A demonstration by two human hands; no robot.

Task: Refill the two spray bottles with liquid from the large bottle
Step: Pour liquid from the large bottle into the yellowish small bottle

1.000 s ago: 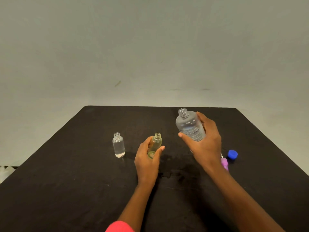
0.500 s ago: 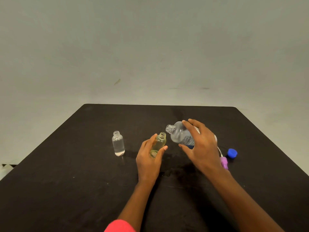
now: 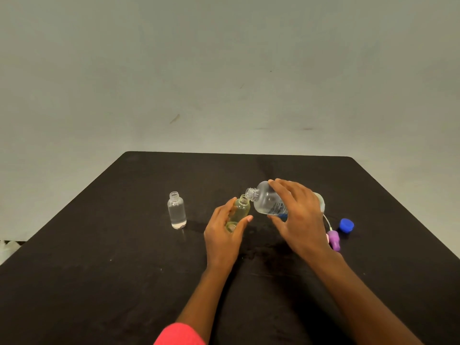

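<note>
Right hand (image 3: 298, 220) tips large bottle (image 3: 266, 201) over left-held yellowish bottle (image 3: 241, 210).

Dim, even light; sharp, slight wide-angle bowing

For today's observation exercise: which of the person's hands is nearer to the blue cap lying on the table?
Right. The right hand, tipping the large bottle, is just left of the blue cap, not touching it. The left hand, around the yellowish bottle, is farther left.
</note>
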